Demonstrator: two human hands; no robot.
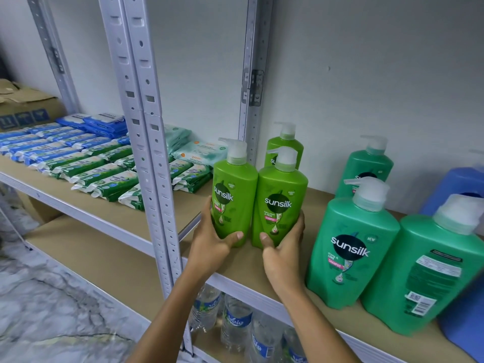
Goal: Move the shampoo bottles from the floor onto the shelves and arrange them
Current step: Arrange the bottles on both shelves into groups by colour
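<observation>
Two pump bottles point(258, 203) are stood side by side on the shelf point(264, 260), just right of the upright post point(153, 163), with a third bottle point(284, 148) placed behind them. Further right of the post, three more bottles point(387, 244) are set. Left of the post, wipe packs point(86, 163) are laid in rows.

Two lime-green Sunsilk pump bottles upright, side by side on the shelf point(262, 268). Left hand point(212, 242) wrapped around the base of the left lime bottle point(234, 189), thumb across its front. Right hand point(284, 247) cupping the base of the right lime bottle point(281, 200), thumb on its lower front. Behind the right hand's bottle, a third lime bottle point(284, 148), mostly hidden. Right of the right hand, three teal-green Sunsilk bottles: one label-forward point(351, 247), one showing its back label point(429, 271), one further back point(366, 163). Left of the left hand, beyond the grey uprights point(146, 142), rows of green and blue wipe packs point(86, 166). Below both hands, water bottles point(235, 323) on a lower shelf.
</observation>
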